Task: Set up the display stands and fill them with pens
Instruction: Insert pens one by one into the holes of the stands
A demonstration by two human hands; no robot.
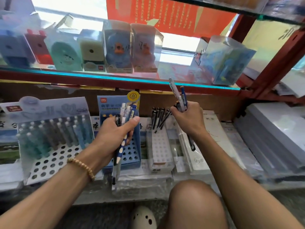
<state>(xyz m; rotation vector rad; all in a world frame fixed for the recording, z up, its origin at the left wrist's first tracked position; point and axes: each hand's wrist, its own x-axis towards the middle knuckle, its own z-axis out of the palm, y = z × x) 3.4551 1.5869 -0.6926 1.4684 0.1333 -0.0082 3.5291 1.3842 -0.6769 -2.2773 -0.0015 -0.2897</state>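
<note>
Shop shelf (115, 78), glass-edged, boxed sharpeners along the upper frame; lower ledge holds three stands. Left hand (113, 134), centre frame, grasps a bundle of pens (123, 146) over the blue stand (132, 152), whose holes look empty; right hand (189, 119) clenches a second bundle (180, 98) beside the white stand (159, 146), partly filled, with a fuller grey stand (54, 156) lower left. Advice: seat one pen per hole, tips down, back row first, keeping like colours together.

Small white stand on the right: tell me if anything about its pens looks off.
In the small white stand, the black pens lean at differing angles, bunched in the back rows; the front holes are bare.
</note>
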